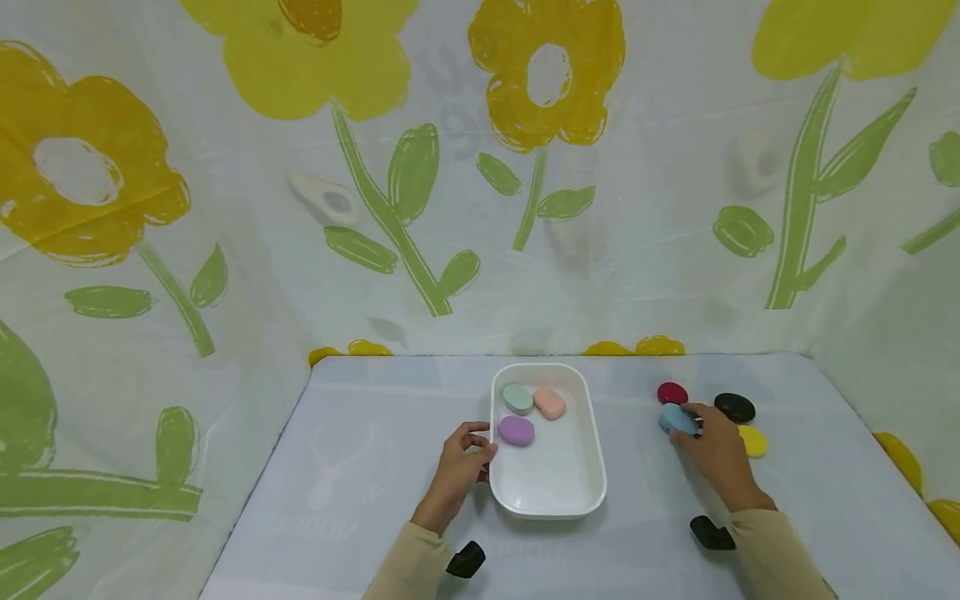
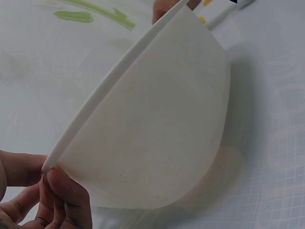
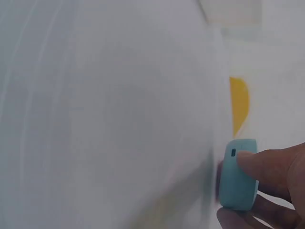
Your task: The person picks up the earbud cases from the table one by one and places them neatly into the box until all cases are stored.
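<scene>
My left hand pinches the left rim of a white, round-cornered tray; the left wrist view shows thumb and fingers on either side of that rim. Inside the tray lie a pale green, a peach and a purple rounded bar, all soap-shaped. Over to the right, my right hand grips a light blue soap-shaped bar between thumb and fingers. A small dark slot marks its side in the right wrist view, where the bar appears close to the table.
Around the right hand lie a red bar, a black one and a yellow one, partly covered by the hand. A flower-printed cloth stands behind the white tabletop and along its sides.
</scene>
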`<move>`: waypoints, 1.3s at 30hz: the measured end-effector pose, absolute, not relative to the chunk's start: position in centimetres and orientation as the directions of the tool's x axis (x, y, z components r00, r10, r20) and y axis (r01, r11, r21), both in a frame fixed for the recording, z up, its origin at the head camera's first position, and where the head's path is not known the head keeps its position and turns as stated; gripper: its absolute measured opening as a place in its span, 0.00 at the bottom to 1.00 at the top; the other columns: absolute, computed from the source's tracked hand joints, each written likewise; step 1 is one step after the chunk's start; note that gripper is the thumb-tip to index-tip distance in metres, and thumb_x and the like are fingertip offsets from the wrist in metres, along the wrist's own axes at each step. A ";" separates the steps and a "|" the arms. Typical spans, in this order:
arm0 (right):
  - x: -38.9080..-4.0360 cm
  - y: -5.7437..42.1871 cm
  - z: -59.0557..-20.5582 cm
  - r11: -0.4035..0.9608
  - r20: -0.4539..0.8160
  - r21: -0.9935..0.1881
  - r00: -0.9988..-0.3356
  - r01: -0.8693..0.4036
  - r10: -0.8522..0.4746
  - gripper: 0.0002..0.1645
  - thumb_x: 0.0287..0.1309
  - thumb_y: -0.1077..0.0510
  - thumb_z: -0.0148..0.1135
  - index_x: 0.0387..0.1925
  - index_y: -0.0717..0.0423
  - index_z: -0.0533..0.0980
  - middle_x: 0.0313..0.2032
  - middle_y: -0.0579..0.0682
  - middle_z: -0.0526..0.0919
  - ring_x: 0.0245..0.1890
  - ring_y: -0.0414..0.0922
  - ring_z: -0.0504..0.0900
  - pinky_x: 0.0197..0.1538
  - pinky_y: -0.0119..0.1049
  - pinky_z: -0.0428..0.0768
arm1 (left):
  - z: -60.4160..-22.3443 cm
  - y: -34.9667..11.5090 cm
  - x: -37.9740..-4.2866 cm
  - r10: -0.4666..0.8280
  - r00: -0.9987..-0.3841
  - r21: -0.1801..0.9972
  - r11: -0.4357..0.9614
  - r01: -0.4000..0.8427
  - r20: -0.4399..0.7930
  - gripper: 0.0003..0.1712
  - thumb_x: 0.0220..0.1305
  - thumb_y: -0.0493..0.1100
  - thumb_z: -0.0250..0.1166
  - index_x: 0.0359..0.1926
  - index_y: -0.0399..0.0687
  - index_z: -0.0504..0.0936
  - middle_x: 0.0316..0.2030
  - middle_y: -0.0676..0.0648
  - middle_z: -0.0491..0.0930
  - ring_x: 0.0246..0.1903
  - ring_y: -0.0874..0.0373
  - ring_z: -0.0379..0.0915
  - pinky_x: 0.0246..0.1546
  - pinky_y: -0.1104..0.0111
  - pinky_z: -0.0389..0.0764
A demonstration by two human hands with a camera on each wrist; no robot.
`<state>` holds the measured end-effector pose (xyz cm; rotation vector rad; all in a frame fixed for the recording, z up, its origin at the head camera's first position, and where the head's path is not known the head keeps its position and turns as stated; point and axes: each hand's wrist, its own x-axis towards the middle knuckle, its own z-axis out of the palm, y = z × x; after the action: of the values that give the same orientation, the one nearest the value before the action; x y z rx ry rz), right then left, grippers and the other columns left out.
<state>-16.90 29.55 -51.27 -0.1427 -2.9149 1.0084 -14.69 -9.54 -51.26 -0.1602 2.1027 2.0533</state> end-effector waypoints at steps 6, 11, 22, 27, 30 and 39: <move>-16.9 27.1 -49.1 0.773 0.107 -0.633 -0.994 -0.042 0.033 0.31 0.63 0.68 0.72 0.65 0.76 0.73 0.56 0.75 0.77 0.53 0.68 0.78 0.57 0.64 0.82 | -51.2 -9.6 -14.7 0.058 -0.976 0.977 0.029 -0.210 -0.212 0.25 0.74 0.33 0.64 0.68 0.33 0.72 0.42 0.44 0.75 0.26 0.55 0.75 0.26 0.67 0.81; -17.0 24.8 -47.7 0.761 0.108 -0.645 -0.994 -0.068 0.003 0.33 0.63 0.68 0.73 0.66 0.74 0.72 0.58 0.73 0.78 0.55 0.68 0.79 0.58 0.62 0.82 | -51.1 -9.6 -14.7 0.062 -0.975 0.977 0.027 -0.210 -0.212 0.25 0.74 0.33 0.64 0.68 0.32 0.72 0.42 0.43 0.75 0.26 0.55 0.75 0.26 0.67 0.81; -16.9 20.5 -45.2 0.689 0.127 -0.704 -0.985 -0.172 -0.116 0.33 0.62 0.69 0.74 0.66 0.71 0.73 0.60 0.68 0.79 0.57 0.65 0.81 0.56 0.58 0.84 | -51.0 -9.7 -14.6 0.065 -0.974 0.976 0.028 -0.216 -0.217 0.25 0.74 0.33 0.64 0.69 0.32 0.71 0.42 0.44 0.76 0.26 0.55 0.76 0.27 0.66 0.82; -17.1 18.8 -44.8 0.668 0.144 -0.707 -0.972 -0.233 -0.186 0.32 0.61 0.69 0.74 0.65 0.71 0.75 0.58 0.66 0.81 0.56 0.62 0.82 0.56 0.56 0.85 | -51.0 -9.6 -14.6 0.064 -0.974 0.976 0.020 -0.217 -0.218 0.25 0.74 0.32 0.64 0.68 0.32 0.71 0.43 0.44 0.76 0.26 0.55 0.76 0.26 0.68 0.82; -17.2 17.8 -44.7 0.671 0.132 -0.699 -0.967 -0.247 -0.219 0.31 0.61 0.69 0.75 0.64 0.71 0.75 0.57 0.65 0.82 0.55 0.61 0.83 0.56 0.55 0.86 | -51.0 -9.6 -14.6 0.065 -0.974 0.976 0.019 -0.216 -0.216 0.25 0.74 0.32 0.64 0.68 0.32 0.71 0.42 0.44 0.76 0.27 0.55 0.76 0.26 0.68 0.82; -18.2 15.4 -44.8 0.708 0.041 -0.664 -0.958 -0.239 -0.285 0.27 0.59 0.68 0.76 0.60 0.68 0.79 0.55 0.61 0.84 0.49 0.55 0.85 0.56 0.53 0.86 | -51.1 -9.5 -14.5 0.069 -0.976 0.978 0.013 -0.208 -0.208 0.25 0.74 0.32 0.64 0.68 0.32 0.72 0.41 0.44 0.76 0.26 0.56 0.76 0.26 0.67 0.82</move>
<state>-18.19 15.37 -44.79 0.4552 -2.9626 1.1370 -14.48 -9.51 -51.12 -0.1463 2.0853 2.0730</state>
